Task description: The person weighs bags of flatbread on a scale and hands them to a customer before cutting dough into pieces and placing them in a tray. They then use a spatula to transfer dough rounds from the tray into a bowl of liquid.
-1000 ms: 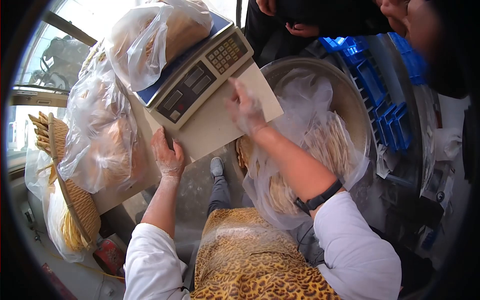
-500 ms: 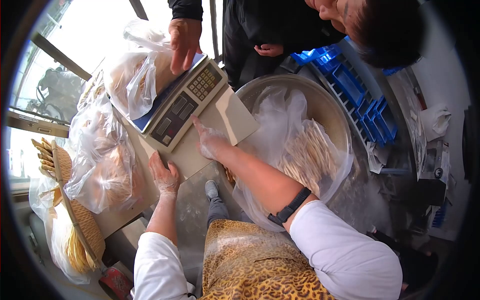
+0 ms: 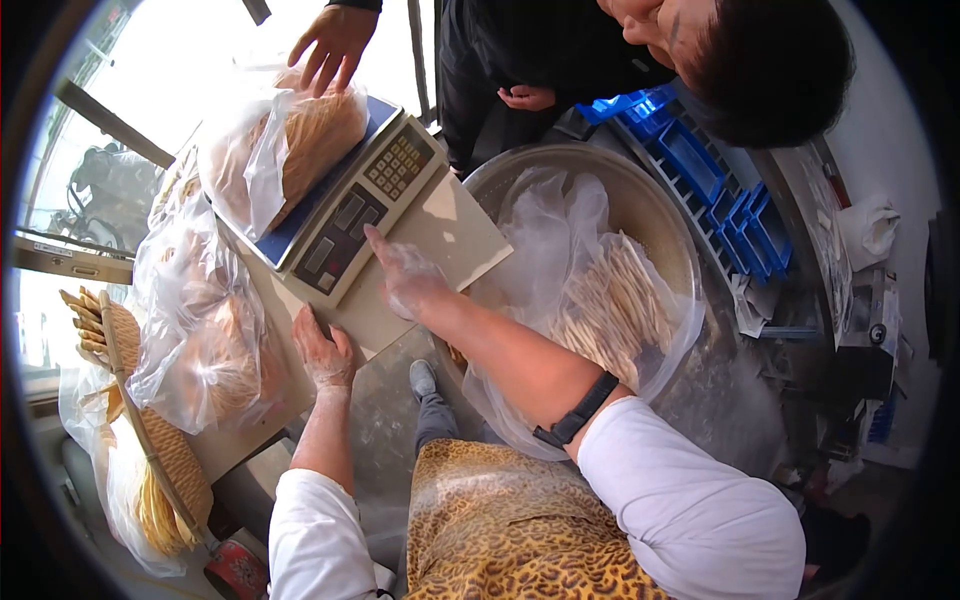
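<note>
My right hand (image 3: 408,278) holds nothing and points its index finger at the lower edge of the digital scale (image 3: 352,222), close by the display panel. On the table's near edge rests my left hand (image 3: 324,352), open, its fingers spread below the scale's corner. Both hands look dusted with white powder. A clear plastic bag of noodle-like strands (image 3: 285,160) lies on the scale's blue platform. Above that bag hovers another person's hand (image 3: 335,45), its fingers spread.
More filled plastic bags (image 3: 205,320) lie left of the scale on the table (image 3: 455,225). At right, a large round metal basin (image 3: 682,215) holds an opened bag of pale strands (image 3: 620,305). Blue trays (image 3: 745,235) stand beyond it. A woven basket (image 3: 170,440) is at lower left.
My right hand has shifted slightly up and left along the scale. The other person's hand has moved up and left, from the platform's edge to over the bag. My left hand stays at the table edge.
</note>
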The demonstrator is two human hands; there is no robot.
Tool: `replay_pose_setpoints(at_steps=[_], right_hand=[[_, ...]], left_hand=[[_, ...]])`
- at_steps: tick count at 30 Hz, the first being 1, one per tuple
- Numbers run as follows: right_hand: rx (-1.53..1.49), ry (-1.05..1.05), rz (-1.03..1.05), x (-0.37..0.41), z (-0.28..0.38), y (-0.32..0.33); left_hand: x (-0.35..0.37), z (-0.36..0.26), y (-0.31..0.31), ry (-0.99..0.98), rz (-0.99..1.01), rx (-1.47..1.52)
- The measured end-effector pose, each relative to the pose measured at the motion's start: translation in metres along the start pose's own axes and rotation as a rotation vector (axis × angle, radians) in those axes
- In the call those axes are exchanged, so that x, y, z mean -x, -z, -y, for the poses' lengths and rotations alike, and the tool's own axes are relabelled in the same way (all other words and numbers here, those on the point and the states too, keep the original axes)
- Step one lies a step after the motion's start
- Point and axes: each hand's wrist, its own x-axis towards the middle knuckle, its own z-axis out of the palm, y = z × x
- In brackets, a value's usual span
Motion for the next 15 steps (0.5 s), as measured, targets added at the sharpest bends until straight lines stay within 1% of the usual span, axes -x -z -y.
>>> replay_pose_setpoints(at_steps=[3, 5, 6, 9, 12, 15], right_hand=[[0.069, 0.184, -0.317, -0.025, 0.0, -0.023], [0.108, 0.184, -0.197, -0.027, 0.007, -0.044], [0.13, 0.188, -0.143, -0.029, 0.014, -0.045], [0.137, 0.097, -0.084, -0.028, 0.018, -0.032], [0.218, 0.117, 0.004, -0.034, 0.03, -0.01], [0.17, 0.151, -0.252, -0.041, 0.01, -0.023]], left_hand=[[-0.003, 0.002, -0.002, -0.006, -0.006, -0.004], [-0.001, 0.002, -0.002, -0.006, -0.013, -0.005], [-0.002, 0.0, -0.001, 0.005, -0.006, 0.0], [-0.004, -0.004, 0.002, 0.01, 0.009, 0.009], [-0.003, -0.003, 0.002, -0.002, -0.001, -0.001], [-0.003, -0.003, 0.001, 0.003, 0.007, 0.003]])
